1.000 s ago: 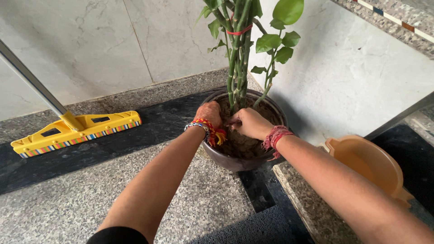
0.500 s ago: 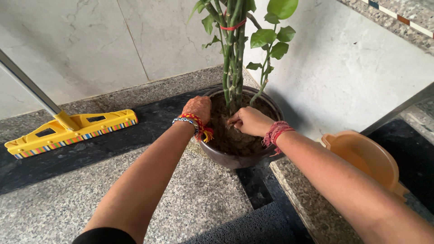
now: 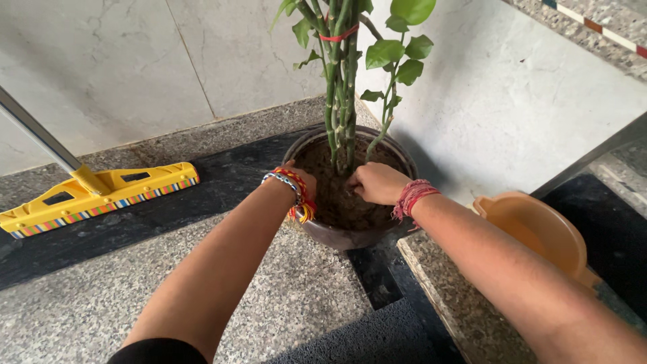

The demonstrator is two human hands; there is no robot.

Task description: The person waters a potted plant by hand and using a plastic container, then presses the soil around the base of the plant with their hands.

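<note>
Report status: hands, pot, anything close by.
Left hand on pot rim. Right hand pressed in soil by stems. Orange tub right, yellow broom left, both apart from the pot.

One camera only — worn on the head, looking steeply down and forward over both forearms, close to the plant pot [image 3: 323,232] by the wall.

Over the last second, the left hand [image 3: 301,180] slid from the soil near the stems out to the brown pot's [image 3: 337,236] near left rim, away from the right hand [image 3: 377,183].
</note>
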